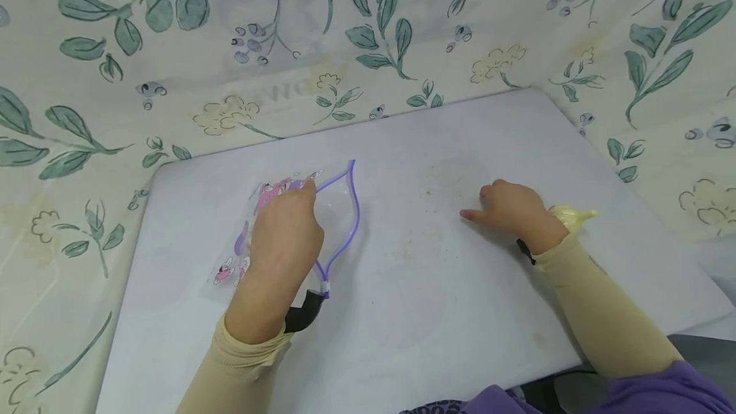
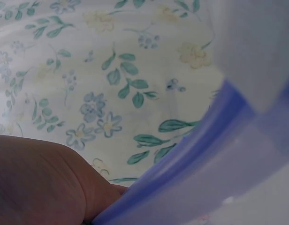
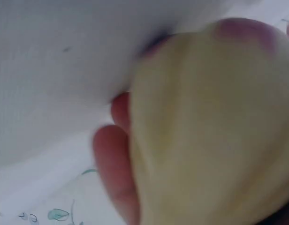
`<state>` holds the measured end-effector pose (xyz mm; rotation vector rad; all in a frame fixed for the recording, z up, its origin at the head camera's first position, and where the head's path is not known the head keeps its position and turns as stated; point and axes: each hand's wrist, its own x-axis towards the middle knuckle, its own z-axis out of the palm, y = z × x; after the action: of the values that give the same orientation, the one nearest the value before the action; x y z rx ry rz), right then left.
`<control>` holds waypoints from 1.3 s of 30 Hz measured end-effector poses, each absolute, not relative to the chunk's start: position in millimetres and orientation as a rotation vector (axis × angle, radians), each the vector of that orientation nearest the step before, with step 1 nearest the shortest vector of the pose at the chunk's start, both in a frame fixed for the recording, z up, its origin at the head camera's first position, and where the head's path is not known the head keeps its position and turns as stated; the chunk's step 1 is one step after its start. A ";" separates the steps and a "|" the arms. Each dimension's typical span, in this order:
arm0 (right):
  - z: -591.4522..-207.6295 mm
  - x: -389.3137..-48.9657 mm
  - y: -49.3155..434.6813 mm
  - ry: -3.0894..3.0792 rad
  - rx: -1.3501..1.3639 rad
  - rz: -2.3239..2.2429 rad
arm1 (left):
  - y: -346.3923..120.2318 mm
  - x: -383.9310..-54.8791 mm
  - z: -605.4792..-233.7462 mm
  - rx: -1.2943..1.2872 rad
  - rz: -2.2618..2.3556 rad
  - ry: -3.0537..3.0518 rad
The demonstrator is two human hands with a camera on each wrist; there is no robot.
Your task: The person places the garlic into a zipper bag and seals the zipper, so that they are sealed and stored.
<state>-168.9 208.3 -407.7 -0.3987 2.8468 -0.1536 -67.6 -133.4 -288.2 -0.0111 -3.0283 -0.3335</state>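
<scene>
My left hand [image 1: 287, 229] pinches the edge of a clear plastic zip bag [image 1: 339, 216] with a purple closure strip and pink cartoon prints. The bag's mouth gapes toward the right, and the hand covers part of its printed side. In the left wrist view, the purple strip [image 2: 182, 157] runs up from beside the thumb. Over the right half of the table, my right hand [image 1: 512, 209] grips a pale yellow, bulb-shaped thing [image 1: 569, 214] with a pointed tip. Up close in the right wrist view, its body looks smooth, with pinkish-purple patches, and fingers show along one side.
Both hands are over a white table [image 1: 414, 312] with small stains. Floral cloth [image 1: 379, 37] hangs behind the table and along its sides. Black straps circle both wrists. Purple clothing [image 1: 661, 395] shows at the near edge.
</scene>
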 end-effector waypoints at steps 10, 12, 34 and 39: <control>-409.6 -152.3 218.3 2.707 -0.559 -0.229 | -133.8 -67.5 -289.6 -0.009 -0.330 -3.034; -410.6 -151.2 220.5 2.742 -0.580 -0.213 | -134.0 -67.7 -290.0 -0.017 -0.328 -3.031; -385.4 -182.7 190.6 2.628 -0.137 -1.095 | -137.0 -70.5 -292.2 -0.036 -0.334 -3.006; -376.2 -183.2 162.2 2.553 -0.147 -1.354 | -138.2 -70.4 -292.9 -0.052 -0.349 -2.987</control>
<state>-183.2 162.2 -376.2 -0.1469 2.5533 -1.3535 -70.4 -138.2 -292.9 -0.0521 -2.9870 -0.3494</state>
